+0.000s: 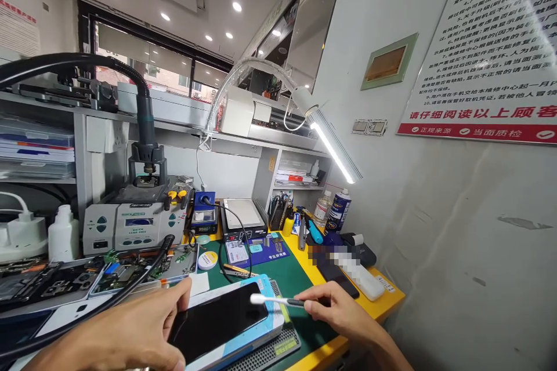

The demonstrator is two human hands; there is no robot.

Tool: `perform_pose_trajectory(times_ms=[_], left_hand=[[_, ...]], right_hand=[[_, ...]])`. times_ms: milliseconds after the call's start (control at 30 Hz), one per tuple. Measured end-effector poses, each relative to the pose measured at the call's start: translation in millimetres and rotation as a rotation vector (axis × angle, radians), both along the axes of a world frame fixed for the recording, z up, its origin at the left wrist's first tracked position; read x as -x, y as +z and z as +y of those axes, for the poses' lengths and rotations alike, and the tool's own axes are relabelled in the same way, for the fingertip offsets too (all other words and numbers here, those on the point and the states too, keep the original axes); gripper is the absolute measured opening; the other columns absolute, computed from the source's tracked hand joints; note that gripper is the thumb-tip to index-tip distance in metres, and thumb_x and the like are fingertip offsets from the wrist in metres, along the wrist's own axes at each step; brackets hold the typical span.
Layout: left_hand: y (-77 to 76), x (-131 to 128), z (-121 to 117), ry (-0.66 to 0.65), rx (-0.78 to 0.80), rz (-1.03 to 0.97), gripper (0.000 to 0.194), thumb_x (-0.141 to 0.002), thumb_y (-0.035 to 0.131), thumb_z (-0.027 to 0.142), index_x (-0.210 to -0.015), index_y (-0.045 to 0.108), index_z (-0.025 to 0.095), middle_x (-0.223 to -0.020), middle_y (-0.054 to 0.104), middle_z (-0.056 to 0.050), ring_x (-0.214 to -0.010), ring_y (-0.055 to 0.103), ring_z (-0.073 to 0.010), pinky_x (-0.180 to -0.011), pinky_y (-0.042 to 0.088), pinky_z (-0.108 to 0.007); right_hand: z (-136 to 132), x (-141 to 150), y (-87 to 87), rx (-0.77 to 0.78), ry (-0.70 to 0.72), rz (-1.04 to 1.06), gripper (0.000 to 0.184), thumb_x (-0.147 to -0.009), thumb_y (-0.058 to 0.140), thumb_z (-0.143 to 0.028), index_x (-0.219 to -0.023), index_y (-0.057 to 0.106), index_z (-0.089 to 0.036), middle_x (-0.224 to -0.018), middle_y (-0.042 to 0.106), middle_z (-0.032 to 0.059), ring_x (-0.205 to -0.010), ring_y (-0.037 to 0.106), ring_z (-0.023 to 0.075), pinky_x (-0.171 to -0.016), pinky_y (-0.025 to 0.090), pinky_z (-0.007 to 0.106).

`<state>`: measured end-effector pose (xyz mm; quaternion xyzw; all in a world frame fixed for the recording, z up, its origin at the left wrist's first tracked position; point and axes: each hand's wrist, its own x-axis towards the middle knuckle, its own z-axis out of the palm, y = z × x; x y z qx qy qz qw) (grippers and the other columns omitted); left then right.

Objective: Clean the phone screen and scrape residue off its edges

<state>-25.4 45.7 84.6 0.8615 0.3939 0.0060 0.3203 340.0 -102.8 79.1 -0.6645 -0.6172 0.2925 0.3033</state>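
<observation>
- Head view: glossy black rectangular phone (220,320) lay on blue-and-white cardboard carton (275,308); left hand (134,324) clasped phone's left end.
- Right hand (337,307) pinched slim white-headed swab (278,301) over phone.
- Judged stiff, light, slippery, breakable; best held by side edges.

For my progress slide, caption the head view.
Left hand gripping a dark-screened phone on a box; right hand holding a white-headed tool over the phone.

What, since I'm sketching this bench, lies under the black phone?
Beneath the phone is a blue-and-white box, above a perforated gray mat. The box's surface directly under the phone is hidden.
</observation>
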Motion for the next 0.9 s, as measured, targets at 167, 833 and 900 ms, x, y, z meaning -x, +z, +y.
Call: perform_pose_trajectory(times_ms=[167, 833, 900], left_hand=[[-1.3, 0.8, 0.2, -0.014, -0.011, -0.006, 0.046, -0.06, 0.08, 0.039, -0.089, 0.049, 0.024, -0.077, 0.063, 0.004, -0.078, 0.055, -0.0218, -0.063, 0.034, -0.032], [9.4, -0.2, -4.5, -0.014, 0.011, 0.022, 0.052, -0.059, 0.08, 0.043, -0.092, 0.044, 0.024, -0.074, 0.059, 0.006, -0.079, 0.055, -0.0219, -0.06, 0.03, -0.031], [10.1, -0.2, -5.3, -0.016, 0.003, 0.019, 0.051, -0.058, 0.08, 0.043, -0.09, 0.045, 0.024, -0.073, 0.058, 0.007, -0.075, 0.053, -0.0203, -0.059, 0.029, -0.031]], right_hand=[[0.9, -5.4, -2.5, 0.023, -0.015, -0.045, 0.034, -0.089, 0.062, -0.039, -0.11, 0.081, -0.019, -0.08, 0.075, 0.0055, -0.072, 0.062, 0.0194, -0.067, 0.044, 0.028], [-22.2, 103.1, -61.2, -0.583, -0.269, -0.689, 0.049, -0.105, 0.031, -0.048, -0.116, 0.074, -0.025, -0.077, 0.076, 0.0091, -0.063, 0.075, 0.021, -0.052, 0.052, 0.022], [-18.8, 113.6, -65.8, -0.607, -0.266, -0.688, 0.053, -0.105, 0.029, -0.049, -0.113, 0.075, -0.024, -0.077, 0.078, 0.0097, -0.065, 0.077, 0.0231, -0.054, 0.054, 0.023]])
